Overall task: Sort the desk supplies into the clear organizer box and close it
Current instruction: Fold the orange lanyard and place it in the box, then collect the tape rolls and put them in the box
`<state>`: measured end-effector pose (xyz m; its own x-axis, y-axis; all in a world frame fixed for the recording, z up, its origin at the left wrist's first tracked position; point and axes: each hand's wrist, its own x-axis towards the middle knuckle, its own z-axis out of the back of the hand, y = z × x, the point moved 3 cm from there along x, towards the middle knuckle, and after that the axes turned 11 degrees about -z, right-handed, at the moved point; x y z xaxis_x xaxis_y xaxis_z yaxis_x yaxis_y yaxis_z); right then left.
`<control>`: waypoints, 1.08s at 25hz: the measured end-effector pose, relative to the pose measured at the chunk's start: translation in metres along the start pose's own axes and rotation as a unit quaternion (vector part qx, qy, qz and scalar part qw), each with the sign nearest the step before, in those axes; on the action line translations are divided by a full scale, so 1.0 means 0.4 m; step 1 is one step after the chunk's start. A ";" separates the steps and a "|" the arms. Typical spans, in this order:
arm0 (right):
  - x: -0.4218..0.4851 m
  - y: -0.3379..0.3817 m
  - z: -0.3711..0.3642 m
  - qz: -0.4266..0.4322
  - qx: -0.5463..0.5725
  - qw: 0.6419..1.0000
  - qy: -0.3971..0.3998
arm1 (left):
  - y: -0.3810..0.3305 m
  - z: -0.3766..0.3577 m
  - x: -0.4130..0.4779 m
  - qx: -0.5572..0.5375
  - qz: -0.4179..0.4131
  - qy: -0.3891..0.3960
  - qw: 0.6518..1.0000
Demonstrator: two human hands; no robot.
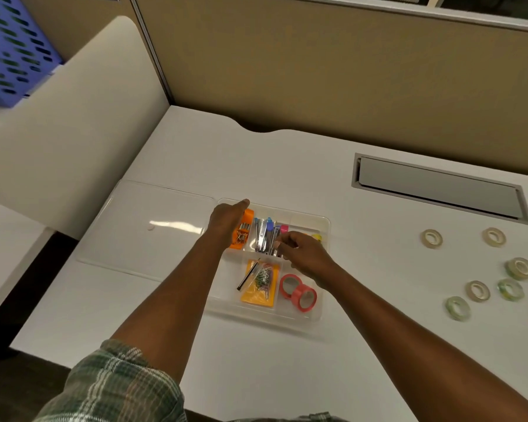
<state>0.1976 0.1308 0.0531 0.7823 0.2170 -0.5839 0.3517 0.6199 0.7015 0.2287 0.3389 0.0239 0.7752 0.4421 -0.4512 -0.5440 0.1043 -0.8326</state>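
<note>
Plaid-sleeved left grip (227, 222) touches organizer box (326, 226); right grip (305, 254) pinches silver tools (264, 236).

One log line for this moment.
left hand: at organizer box rim | right hand: on silver tools | lid: off, beside box | tape rolls: loose on desk

White desk (256, 166) carries the organizer box (325, 226), its lid (153, 220), loose tape rolls (477, 290).

Lid (147, 223) lay just left of the organizer box (302, 222), loose tape rolls (459, 316) sat well off to its right, cable hatch (439, 190) behind it, rightward.
</note>
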 end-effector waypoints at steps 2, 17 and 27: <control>-0.006 -0.003 0.007 0.001 0.006 1.000 -0.004 | -0.012 0.001 -0.001 0.020 -0.044 -0.011 0.999; -0.123 -0.138 0.153 -0.024 0.079 0.995 -0.054 | -0.075 -0.231 -0.242 -0.001 -0.124 0.074 0.989; -0.225 -0.407 0.400 -0.069 0.129 0.983 -0.115 | -0.107 -0.584 -0.421 0.044 -0.121 0.180 0.975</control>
<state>0.1522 -0.1105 0.0570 0.8029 -0.0504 -0.5940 0.5580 0.4141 0.7191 0.1963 0.0518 0.0606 0.9383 0.0559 -0.3414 -0.3442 0.2504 -0.9049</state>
